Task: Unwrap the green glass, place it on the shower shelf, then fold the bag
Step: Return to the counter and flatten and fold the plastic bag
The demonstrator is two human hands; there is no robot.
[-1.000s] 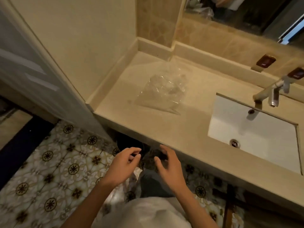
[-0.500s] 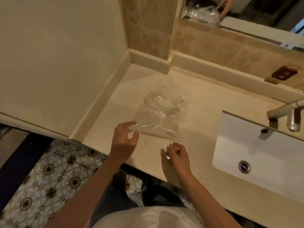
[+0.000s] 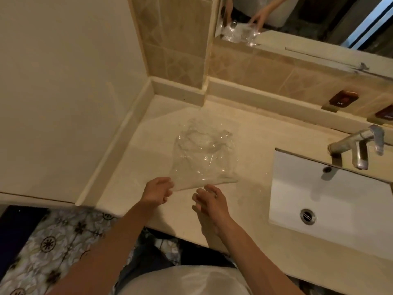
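A clear, crumpled plastic bag (image 3: 203, 158) lies flat on the beige counter (image 3: 251, 133), left of the sink. My left hand (image 3: 157, 191) pinches the bag's near left corner. Close to the bag's near edge hovers my right hand (image 3: 209, 199), with its fingers loosely bent; I cannot tell whether the fingertips touch the plastic. No green glass is in view. The mirror (image 3: 297, 20) reflects both hands and the bag.
A white rectangular sink (image 3: 331, 201) with a metal faucet (image 3: 357, 145) sits at the right. A cream wall closes the left side and a tiled column (image 3: 174, 43) stands at the back corner. Patterned floor tiles (image 3: 53, 241) show below the counter edge.
Both hands rose from below the counter edge to the bag. My left hand took hold of its near left corner and my right hand came up to the near edge.
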